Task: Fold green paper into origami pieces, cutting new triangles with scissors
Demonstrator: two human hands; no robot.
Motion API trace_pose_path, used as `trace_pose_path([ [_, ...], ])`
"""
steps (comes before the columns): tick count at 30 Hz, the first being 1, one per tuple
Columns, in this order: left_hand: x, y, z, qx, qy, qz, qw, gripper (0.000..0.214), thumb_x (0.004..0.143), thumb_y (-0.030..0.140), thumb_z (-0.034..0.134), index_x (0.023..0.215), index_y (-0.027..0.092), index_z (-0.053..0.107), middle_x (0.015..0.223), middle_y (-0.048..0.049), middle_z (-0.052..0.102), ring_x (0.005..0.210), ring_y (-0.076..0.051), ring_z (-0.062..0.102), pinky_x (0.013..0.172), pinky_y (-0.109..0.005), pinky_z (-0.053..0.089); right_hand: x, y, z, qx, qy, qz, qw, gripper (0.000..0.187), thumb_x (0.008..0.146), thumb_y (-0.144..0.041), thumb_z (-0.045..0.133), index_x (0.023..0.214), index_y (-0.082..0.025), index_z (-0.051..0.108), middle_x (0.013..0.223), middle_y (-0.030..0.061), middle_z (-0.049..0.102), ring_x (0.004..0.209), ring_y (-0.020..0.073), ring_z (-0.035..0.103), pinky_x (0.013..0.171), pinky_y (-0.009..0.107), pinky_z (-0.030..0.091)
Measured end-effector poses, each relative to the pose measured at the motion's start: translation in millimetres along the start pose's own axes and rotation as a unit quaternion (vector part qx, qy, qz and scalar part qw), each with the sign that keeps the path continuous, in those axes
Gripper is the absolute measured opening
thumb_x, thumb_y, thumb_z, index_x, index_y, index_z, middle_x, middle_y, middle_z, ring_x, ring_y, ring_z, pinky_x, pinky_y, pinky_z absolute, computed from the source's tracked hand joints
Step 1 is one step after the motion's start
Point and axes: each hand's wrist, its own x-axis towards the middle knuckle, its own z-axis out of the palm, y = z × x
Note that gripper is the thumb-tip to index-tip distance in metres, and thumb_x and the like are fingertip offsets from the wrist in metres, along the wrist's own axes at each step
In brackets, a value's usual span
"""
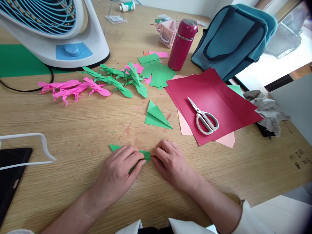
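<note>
Near the front of the wooden table, a folded piece of green paper (145,154) lies under my fingers. My left hand (121,165) is closed on it, thumb at its lower edge and fingers over the top, hiding much of its shape. At the paper's right end, my right hand (172,164) pinches with thumb and fingertips against the tip. Just beyond my hands rests a second folded green paper (157,116), a pointed wedge with a crease along it. To its right, white-handled scissors (204,117) lie on red paper sheets (231,100).
Pink folded paper figures (70,88) and green ones (119,79) lie beyond, near a white fan (80,53). Green paper pieces (161,74), a red flask (183,44) and a teal bag (234,40) stand at the back. A black tablet (14,175) is at left.
</note>
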Motion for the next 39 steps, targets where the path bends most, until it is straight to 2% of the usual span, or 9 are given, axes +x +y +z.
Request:
trace_pose_path([
  [8, -1, -2, -2.4, 0.077, -0.035, 0.031, 0.996, 0.013, 0.093, 0.019, 0.055, 0.080, 0.019, 0.054, 0.078, -0.0023, 0.054, 0.077, -0.020, 0.051, 0.069, -0.033, 0.040, 1, 2, -1, -0.008, -0.010, -0.005, 1.000, 0.017, 0.100, -0.024, 0.048, 0.090, -0.017, 0.060, 0.092, 0.0062, 0.056, 0.084, 0.0185, 0.051, 0.080, 0.033, 0.043],
  [11, -2, -4, -2.6, 0.090, -0.038, 0.042, 0.994, 0.009, 0.094, 0.021, 0.056, 0.086, 0.018, 0.056, 0.080, -0.0029, 0.056, 0.078, -0.021, 0.052, 0.071, -0.034, 0.041, 1, 2, -2, -0.014, -0.015, -0.008, 1.000, 0.017, 0.100, -0.024, 0.047, 0.091, -0.017, 0.060, 0.092, 0.0064, 0.056, 0.085, 0.0188, 0.051, 0.081, 0.033, 0.043],
  [17, -3, -3, -5.8, 0.075, -0.038, 0.032, 0.996, 0.007, 0.095, 0.016, 0.053, 0.092, 0.018, 0.059, 0.084, -0.0028, 0.060, 0.082, -0.020, 0.055, 0.077, -0.034, 0.043, 0, 3, -5, -0.023, -0.021, -0.017, 0.999, 0.020, 0.101, -0.024, 0.045, 0.091, -0.017, 0.060, 0.092, 0.0076, 0.056, 0.086, 0.0198, 0.052, 0.082, 0.034, 0.043],
  [24, 1, -1, -6.0, 0.062, -0.026, 0.017, 0.998, 0.009, 0.095, 0.017, 0.054, 0.088, 0.018, 0.060, 0.082, -0.0023, 0.062, 0.079, -0.019, 0.056, 0.073, -0.033, 0.043, -4, 7, -10, -0.021, -0.018, -0.007, 1.000, 0.014, 0.099, -0.021, 0.047, 0.091, -0.019, 0.058, 0.091, 0.0074, 0.055, 0.085, 0.0205, 0.052, 0.081, 0.035, 0.044],
  [29, 0, -2, -6.3, 0.051, -0.018, 0.012, 0.998, 0.009, 0.094, 0.017, 0.055, 0.086, 0.018, 0.060, 0.082, -0.0029, 0.063, 0.078, -0.019, 0.056, 0.072, -0.033, 0.042, -4, 8, -15, 0.019, -0.018, -0.005, 1.000, 0.010, 0.097, -0.017, 0.049, 0.092, -0.019, 0.057, 0.091, 0.0072, 0.055, 0.084, 0.0202, 0.053, 0.078, 0.034, 0.045],
  [39, -1, -4, -4.8, 0.029, -0.014, 0.003, 0.999, 0.011, 0.094, 0.018, 0.054, 0.084, 0.018, 0.059, 0.079, -0.0017, 0.061, 0.075, -0.017, 0.055, 0.070, -0.033, 0.041, -6, 8, -20, 0.034, -0.003, 0.054, 0.998, 0.011, 0.096, -0.017, 0.051, 0.089, -0.019, 0.059, 0.088, 0.0057, 0.054, 0.081, 0.0187, 0.054, 0.073, 0.032, 0.045],
])
